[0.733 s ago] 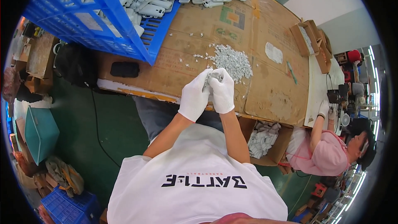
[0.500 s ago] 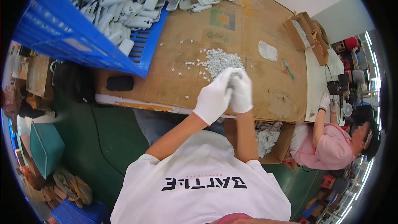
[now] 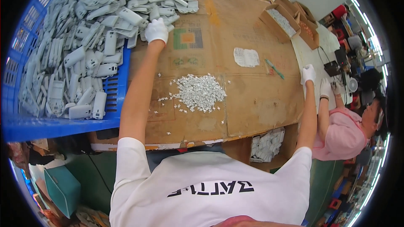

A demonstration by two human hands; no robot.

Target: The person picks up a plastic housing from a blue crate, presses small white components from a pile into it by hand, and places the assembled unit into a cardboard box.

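Observation:
My left hand (image 3: pixel 156 31), in a white glove, is stretched out to the far left at the edge of a heap of pale grey plastic casings (image 3: pixel 110 43). Its fingers are curled against a casing there. My right hand (image 3: pixel 308 73), gloved too, is at the right side by the table's edge and a white worktop. Its fingers look closed, and whatever they hold is hidden. Between my arms, a pile of small silvery metal pieces (image 3: pixel 201 92) lies on the cardboard-covered table (image 3: pixel 252 88).
A blue crate (image 3: pixel 63 128) holds much of the heap. Paper (image 3: pixel 246 57) and a green pen-like tool (image 3: pixel 275 69) lie right of the metal pieces. Cardboard boxes (image 3: pixel 281 23) of small parts stand far right. A co-worker in pink (image 3: pixel 343 136) sits beside my right arm. Below, a carton (image 3: pixel 288 147) holds white pieces.
My hands were together over the metal pieces and have parted. The left has reached far left to the casings, the right out to the right edge. The view has shifted too.

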